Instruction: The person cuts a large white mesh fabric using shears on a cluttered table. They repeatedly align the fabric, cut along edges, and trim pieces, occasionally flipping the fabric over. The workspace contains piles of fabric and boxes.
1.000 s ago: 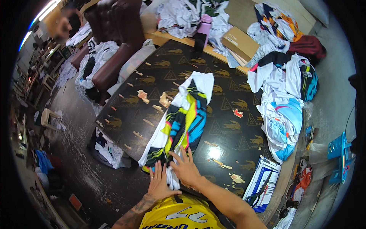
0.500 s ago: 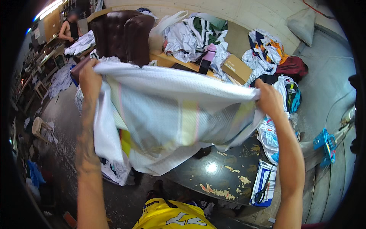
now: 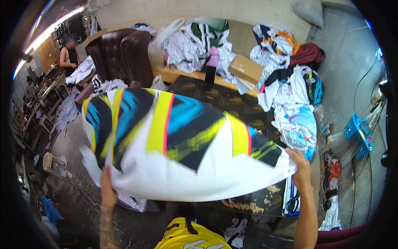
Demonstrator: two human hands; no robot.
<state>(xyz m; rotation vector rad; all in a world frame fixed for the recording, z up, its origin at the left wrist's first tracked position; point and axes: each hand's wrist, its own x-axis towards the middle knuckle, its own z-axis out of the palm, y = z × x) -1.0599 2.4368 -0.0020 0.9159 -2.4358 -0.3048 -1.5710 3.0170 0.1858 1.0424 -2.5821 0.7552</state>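
A white mesh sports jersey [image 3: 174, 178] with black, blue, yellow and pink bands billows above the dark table [image 3: 232, 97]. My left hand [image 3: 107, 186] is closed on its near edge at the left, partly blurred. At the right, my right hand [image 3: 300, 166] grips the opposite corner of that near edge. The far part of the cloth bulges upward, patterned side up. Black scissors [image 3: 293, 204] lie on blue-edged papers beside my right forearm, partly covered.
Heaped garments [image 3: 186, 50], a pink-and-black bottle [image 3: 212, 64] and a cardboard box [image 3: 246, 68] stand along the far side. A brown leather chair [image 3: 120, 54] is behind the cloth. More clothes [image 3: 294, 120] line the table's right; a blue plastic basket [image 3: 358, 135] sits beyond. Far left, a person works.
Both my hands have come down and nearer to me with the jersey. The cloth has swung over, so its bright printed side now faces up instead of the pale reverse.
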